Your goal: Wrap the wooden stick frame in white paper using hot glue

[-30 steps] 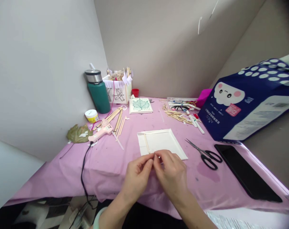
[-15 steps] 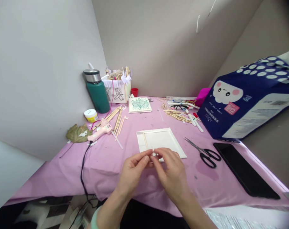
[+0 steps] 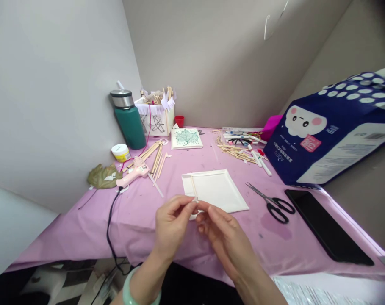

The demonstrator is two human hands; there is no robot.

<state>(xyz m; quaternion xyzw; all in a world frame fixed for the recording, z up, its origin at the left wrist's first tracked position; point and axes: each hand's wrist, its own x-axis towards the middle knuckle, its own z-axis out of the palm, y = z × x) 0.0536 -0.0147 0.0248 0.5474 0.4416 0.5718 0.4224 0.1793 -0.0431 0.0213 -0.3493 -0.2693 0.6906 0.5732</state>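
My left hand (image 3: 173, 220) is closed in a pinch on a small white piece (image 3: 195, 200), too small to make out clearly. Close beside it, my right hand (image 3: 225, 231) has its thumb and forefinger together, their tips at the same piece; what they hold is mostly hidden. Both hands hover over the near edge of a white square frame-like panel (image 3: 222, 190) on the table. A thin wooden stick (image 3: 193, 186) lies along the panel's left side, its near end reaching toward my left fingertips.
Scissors (image 3: 271, 203) and a black phone (image 3: 325, 226) lie to the right, below a large blue package (image 3: 325, 135). A pink glue gun (image 3: 133, 173), wooden sticks (image 3: 157, 161) and a green bottle (image 3: 130, 123) are at left. A leaf picture (image 3: 186, 138) lies behind.
Both hands have shifted slightly left, and the white piece moved with them. My right hand has turned, its lower fingers now showing beneath the forefinger.
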